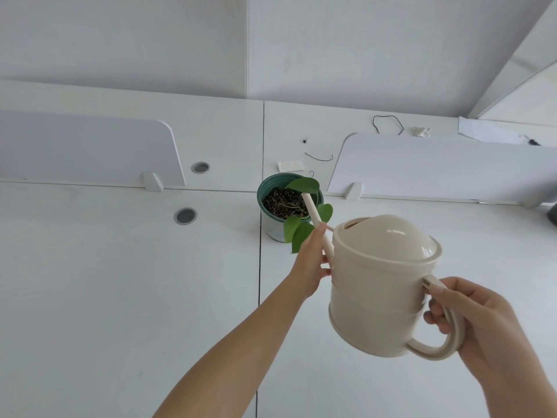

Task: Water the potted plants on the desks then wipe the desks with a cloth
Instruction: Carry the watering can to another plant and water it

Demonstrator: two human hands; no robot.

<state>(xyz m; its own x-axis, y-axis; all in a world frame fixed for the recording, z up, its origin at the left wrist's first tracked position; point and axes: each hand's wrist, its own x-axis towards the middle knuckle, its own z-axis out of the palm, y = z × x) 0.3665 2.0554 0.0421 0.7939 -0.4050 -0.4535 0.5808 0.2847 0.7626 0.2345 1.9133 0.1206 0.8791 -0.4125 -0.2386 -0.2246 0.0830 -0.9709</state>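
Head view: a cream watering can (376, 291) is held in the air above a white surface (120, 282), tilted toward a potted plant. The right hand (482, 324) grips the can's looped handle (449, 336), fingers curled through it. The left hand (310, 260) pinches the lower part of the thin spout (313, 215), just beside the can's body. The spout's tip sits over the dark soil (280, 202) inside a green pot (269, 227). The pot stands on the surface at the seam between two desks, and its green leaves (301, 233) hang over the near rim, close to the left hand. Two white divider panels (84, 146) stand behind the pot, one on each side. Two round grommets (185, 216) lie left of the pot. Bits of black wire (319, 158) and a paper scrap (289, 166) lie beyond it.
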